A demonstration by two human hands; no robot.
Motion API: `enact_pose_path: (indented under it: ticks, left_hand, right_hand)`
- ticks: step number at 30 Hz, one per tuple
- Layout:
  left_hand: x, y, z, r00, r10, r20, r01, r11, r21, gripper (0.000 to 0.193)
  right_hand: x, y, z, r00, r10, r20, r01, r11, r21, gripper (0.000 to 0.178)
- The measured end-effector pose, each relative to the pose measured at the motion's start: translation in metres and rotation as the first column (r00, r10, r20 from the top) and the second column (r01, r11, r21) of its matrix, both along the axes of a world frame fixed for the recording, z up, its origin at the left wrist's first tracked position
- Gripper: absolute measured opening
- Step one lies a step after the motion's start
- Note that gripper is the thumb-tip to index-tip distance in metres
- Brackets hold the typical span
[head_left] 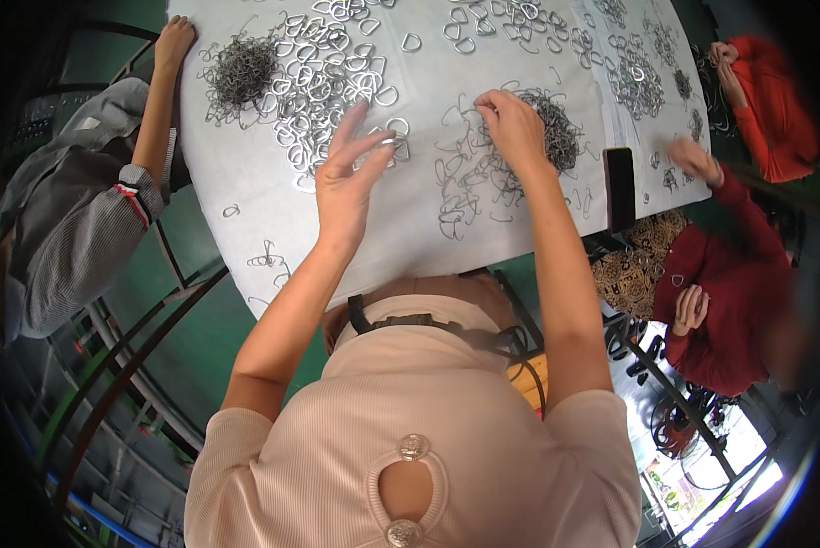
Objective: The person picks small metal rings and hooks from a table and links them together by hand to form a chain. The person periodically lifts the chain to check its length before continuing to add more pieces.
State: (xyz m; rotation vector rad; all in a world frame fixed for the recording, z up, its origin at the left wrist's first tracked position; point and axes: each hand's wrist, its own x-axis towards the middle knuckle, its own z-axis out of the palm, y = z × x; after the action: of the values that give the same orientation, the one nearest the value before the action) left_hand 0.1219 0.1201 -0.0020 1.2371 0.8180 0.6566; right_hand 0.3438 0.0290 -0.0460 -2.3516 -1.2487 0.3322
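My left hand (348,173) is over the near edge of a pile of silver D-shaped metal rings (323,87), its fingers spread and a little blurred. A few rings lie right by its fingertips, and I see none gripped. On the right, my right hand (517,132) is above a tangle of thin dark wire hooks (556,132). Its thumb and forefinger are pinched together; what sits between them is too small to make out. Loose wire hooks (460,196) are scattered on the white tabletop below that hand.
A dark phone (620,190) lies at the table's right edge. Another wire heap (241,71) sits far left, more rings (510,20) at the back. Co-workers are around: a grey-sleeved arm (159,128) at left, a dark red sleeve (748,219) and an orange sleeve (771,110) at right.
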Motion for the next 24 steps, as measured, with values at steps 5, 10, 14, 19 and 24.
enact_pose_path:
  ticks: [5,10,14,19,24]
  left_hand:
    - [-0.005,0.007,-0.003,0.998,0.056,0.030,-0.056,0.998,0.020,0.018]
    - [-0.009,0.001,0.001,0.997,0.078,0.026,-0.077,0.997,-0.012,0.018]
    - [-0.008,-0.006,0.000,0.998,0.064,0.023,-0.064,0.997,0.033,0.018]
    - [-0.001,-0.018,-0.001,0.999,0.016,0.042,-0.019,0.997,0.080,0.019]
    - [0.002,-0.028,-0.002,0.997,-0.008,0.082,0.004,0.999,0.053,0.020]
  right_hand:
    - [0.021,0.023,-0.019,0.909,0.358,0.215,-0.293,0.913,-0.283,0.011]
    - [-0.001,0.012,0.011,0.966,0.240,0.093,-0.228,0.966,-0.125,0.010]
    - [-0.026,-0.012,0.035,0.987,-0.066,-0.149,0.063,0.998,-0.023,0.013]
    - [-0.051,-0.033,0.035,0.783,-0.260,-0.565,0.492,0.814,0.308,0.019]
    - [-0.092,-0.038,0.092,0.428,-0.095,-0.899,0.652,0.721,0.234,0.021]
